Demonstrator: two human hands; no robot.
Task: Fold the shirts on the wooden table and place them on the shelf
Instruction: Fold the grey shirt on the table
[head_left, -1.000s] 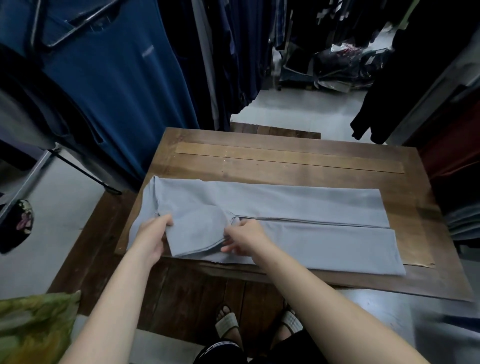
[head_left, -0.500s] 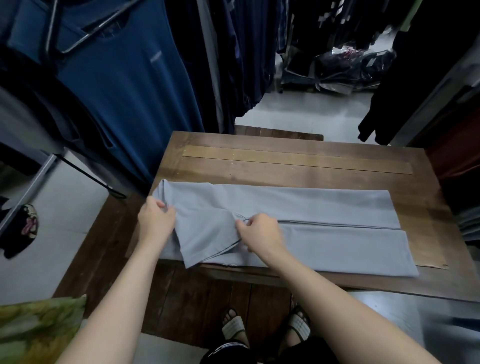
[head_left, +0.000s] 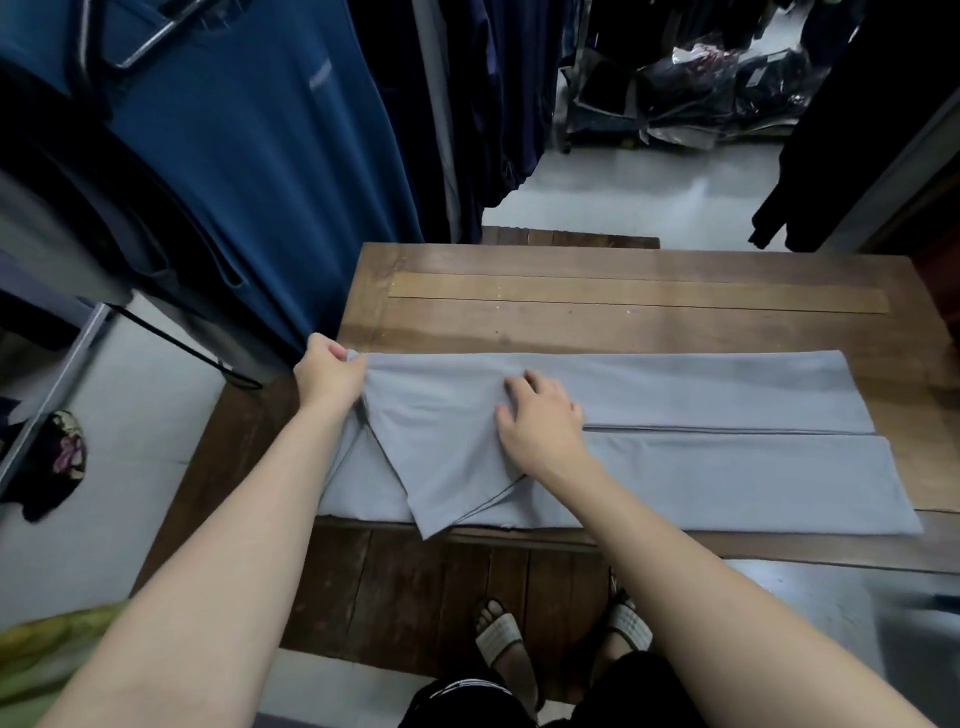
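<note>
While the grey shirt (head_left: 701, 395) lies lengthwise across the near half of the surface (head_left: 623, 322), folding is part done.
Off the surface's left edge hangs a blue shirt (head_left: 270, 156), close enough to crowd the working corner. At that edge the left hand (head_left: 330, 376) pinches the shirt's end, fingers curled on cloth. Toward the surface's middle the right hand (head_left: 540, 421) lies flat, fingers extended, pressing down a folded-in flap (head_left: 447, 467). Sides appear folded into a long strip; outstanding, by my judgement: crosswise folds and transfer to the shelf, not in view.
</note>
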